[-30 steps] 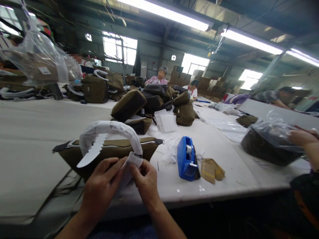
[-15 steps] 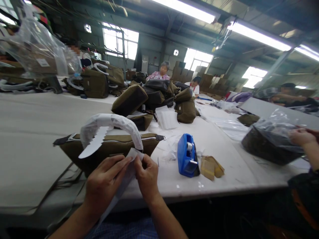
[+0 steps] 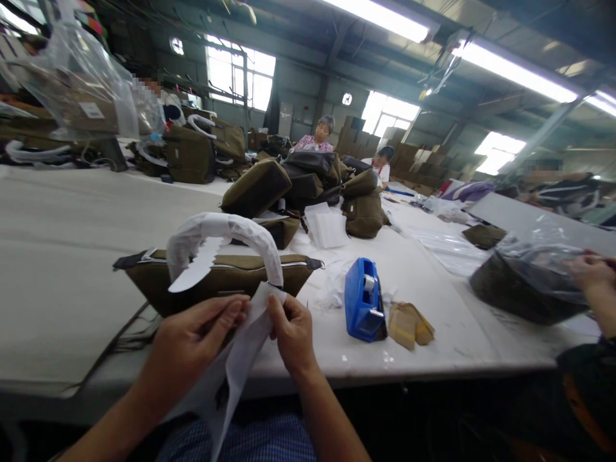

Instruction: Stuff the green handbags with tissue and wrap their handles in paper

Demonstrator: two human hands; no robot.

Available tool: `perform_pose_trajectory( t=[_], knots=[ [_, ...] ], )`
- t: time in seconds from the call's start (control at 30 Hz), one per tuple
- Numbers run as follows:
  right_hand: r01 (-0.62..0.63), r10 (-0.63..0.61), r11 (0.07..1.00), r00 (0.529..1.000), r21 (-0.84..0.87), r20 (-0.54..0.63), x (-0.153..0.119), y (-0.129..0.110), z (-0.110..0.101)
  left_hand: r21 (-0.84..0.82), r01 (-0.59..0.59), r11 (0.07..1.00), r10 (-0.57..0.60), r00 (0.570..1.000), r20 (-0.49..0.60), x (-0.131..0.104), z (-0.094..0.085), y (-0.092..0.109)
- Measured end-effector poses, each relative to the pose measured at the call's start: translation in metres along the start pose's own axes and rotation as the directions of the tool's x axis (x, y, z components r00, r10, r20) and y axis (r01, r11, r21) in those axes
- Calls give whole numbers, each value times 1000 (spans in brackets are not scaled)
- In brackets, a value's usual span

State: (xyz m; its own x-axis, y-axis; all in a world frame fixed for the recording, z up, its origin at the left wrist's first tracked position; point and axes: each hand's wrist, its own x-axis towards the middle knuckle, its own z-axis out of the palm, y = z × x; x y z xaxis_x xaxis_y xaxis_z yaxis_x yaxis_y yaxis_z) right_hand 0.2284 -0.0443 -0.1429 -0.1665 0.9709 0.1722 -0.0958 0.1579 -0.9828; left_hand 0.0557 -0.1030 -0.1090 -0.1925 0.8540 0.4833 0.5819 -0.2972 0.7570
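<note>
An olive-green bag (image 3: pixel 153 280) with dark end tabs and a zipped top lies before me. White wrapping covers its arched handle (image 3: pixel 250 234), and a saw-toothed white paper piece (image 3: pixel 198 266) hangs from it. At the handle's right base, my right hand (image 3: pixel 294 330) pinches a long white paper strip (image 3: pixel 246 343) between thumb and fingers. The strip trails down towards my lap. My left hand (image 3: pixel 195 337) is closed, its fingertips drawn together at the strip's left edge; whether they grip it is hidden.
A blue tape dispenser (image 3: pixel 360 301) stands right of the bag, beside folded brown card (image 3: pixel 410 324). Behind are stacked white sheets (image 3: pixel 326 226) and a heap of bags (image 3: pixel 308 183). At the right, another person's hand (image 3: pixel 591 273) holds plastic over a dark bag (image 3: pixel 527 289).
My left hand has drawn slightly left and its fingers have curled in. More of the strip shows between my hands, hanging loosely. My right hand still pinches it near the handle base.
</note>
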Motion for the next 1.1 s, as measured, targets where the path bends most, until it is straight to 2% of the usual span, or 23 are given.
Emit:
perform_pose_trajectory(
  t=[0.03, 0.07, 0.1, 0.17, 0.23, 0.37, 0.47, 0.57, 0.63, 0.7, 0.77, 0.87, 0.97, 1.1],
  knots=[
    [-26, 25, 999, 999, 31, 27, 1, 1, -2, -101, 171, 980, -166, 985, 51, 3, -6, 0],
    [-43, 41, 998, 998, 53, 44, 2, 1, -3, -180, 312, 933, -291, 947, 133, 6, -10, 0],
    [-53, 49, 996, 997, 67, 53, 3, 2, -5, -230, 417, 879, -364, 900, 239, 9, -12, -1],
    [-54, 50, 996, 997, 73, 60, 4, 4, -6, -257, 537, 803, -386, 798, 463, 9, -12, 0],
    [-34, 31, 998, 998, 53, 58, 5, 6, -8, -265, 614, 744, -373, 710, 597, 5, -5, 2],
    [70, -67, 994, 997, -79, 36, 5, 7, -9, -368, 734, 571, -422, 647, 635, -5, 11, 5],
    [160, -164, 964, 986, -215, 0, 5, 5, -10, -393, 744, 541, -453, 651, 609, -5, 18, 6],
    [192, -211, 933, 977, -306, -28, 5, 2, -9, -362, 727, 584, -475, 667, 574, -2, 20, 8],
    [184, -205, 936, 978, -301, -42, 2, 1, -9, -351, 711, 609, -486, 684, 543, -1, 21, 9],
    [146, -163, 968, 985, -205, -65, -7, 3, -10, -367, 696, 617, -483, 703, 521, -1, 22, 10],
    [65, -69, 996, 995, -56, -73, -22, 10, -11, -389, 686, 614, -476, 716, 510, -2, 23, 8],
    [-130, 125, 988, 990, 85, 62, -49, 22, -12, -408, 699, 587, -480, 706, 521, -5, 25, 5],
    [-241, 225, 968, 958, 76, 179, -67, 28, -9, -436, 716, 545, -497, 695, 520, -7, 28, 3],
    [-165, 176, 981, 979, -104, 108, -65, 25, 2, -480, 691, 541, -499, 723, 478, -10, 35, 2]
  ],
)
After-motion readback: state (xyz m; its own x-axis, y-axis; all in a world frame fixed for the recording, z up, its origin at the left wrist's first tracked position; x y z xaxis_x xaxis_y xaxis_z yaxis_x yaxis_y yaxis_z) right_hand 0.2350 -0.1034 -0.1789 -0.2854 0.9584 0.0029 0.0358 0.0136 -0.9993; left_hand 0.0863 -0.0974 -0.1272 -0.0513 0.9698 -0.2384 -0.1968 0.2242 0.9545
